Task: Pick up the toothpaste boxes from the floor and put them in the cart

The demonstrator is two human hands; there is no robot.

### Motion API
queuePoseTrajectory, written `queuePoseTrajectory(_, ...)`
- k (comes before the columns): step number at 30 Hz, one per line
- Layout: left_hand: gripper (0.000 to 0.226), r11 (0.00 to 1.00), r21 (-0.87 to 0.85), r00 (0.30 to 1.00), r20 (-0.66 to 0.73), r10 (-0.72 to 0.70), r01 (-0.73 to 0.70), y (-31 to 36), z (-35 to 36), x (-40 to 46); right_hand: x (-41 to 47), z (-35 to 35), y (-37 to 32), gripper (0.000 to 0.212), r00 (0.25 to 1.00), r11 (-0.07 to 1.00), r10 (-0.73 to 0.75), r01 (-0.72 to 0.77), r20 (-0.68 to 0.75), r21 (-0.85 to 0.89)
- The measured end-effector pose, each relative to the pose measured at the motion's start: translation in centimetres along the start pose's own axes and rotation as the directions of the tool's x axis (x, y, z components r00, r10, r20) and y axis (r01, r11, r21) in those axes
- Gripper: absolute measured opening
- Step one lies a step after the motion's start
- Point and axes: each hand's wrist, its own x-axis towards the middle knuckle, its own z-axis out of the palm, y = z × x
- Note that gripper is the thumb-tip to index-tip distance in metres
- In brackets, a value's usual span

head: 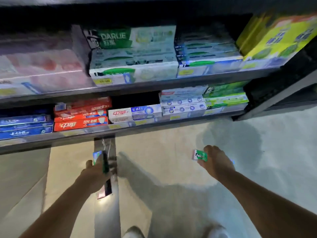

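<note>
Both hands hold toothpaste boxes above the floor, cart out of view.

The left hand point(96, 174) grips a long green toothpaste box point(104, 167) lengthwise, fingers wrapped round its middle; the right hand point(217, 162) pinches a second green box point(199, 155) by one end, below the bottom shelf point(120, 130). That end pinch looks the weaker hold, and a quick swing toward the cart could let the box tip out. Blur hides the finger detail.
</note>
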Motion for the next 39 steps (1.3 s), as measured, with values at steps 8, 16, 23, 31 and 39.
queuePoseTrajectory(8, 0.08, 0.991, -0.093, 0.981, -0.161, -0.109, 0.095, -2.0, 6.4, 10.1, 8.4, 8.2, 2.1, 0.069, 0.992, 0.979, 0.006, 0.021, 0.129, -0.202)
queuePoseTrajectory(16, 0.068, 0.999, 0.048, 0.969, -0.248, 0.002, 0.01, -0.8, 5.8, 9.2, 8.4, 7.9, 1.8, 0.031, 0.995, 0.883, -0.103, 0.088, -0.009, -0.46)
queuePoseTrajectory(23, 0.081, 0.996, -0.03, 0.982, -0.173, 0.073, -0.08, 4.0, -0.8, -2.3, -0.1, -3.4, -2.8, 0.042, 0.979, 0.962, -0.205, 0.202, 0.0, -0.185)
queuePoseTrajectory(31, 0.086, 0.948, 0.002, 0.946, -0.058, 0.318, -0.318, 12.7, -16.1, -28.2, -18.6, -24.7, -5.9, 0.042, 0.991, 0.97, -0.136, 0.134, -0.006, 0.202)
queuePoseTrajectory(39, 0.09, 0.784, 0.185, 0.802, 0.053, 0.594, -0.593, 25.0, -30.4, -51.4, -34.6, -47.7, -0.9, 0.037, 0.994, 0.778, 0.109, -0.071, -0.023, 0.624)
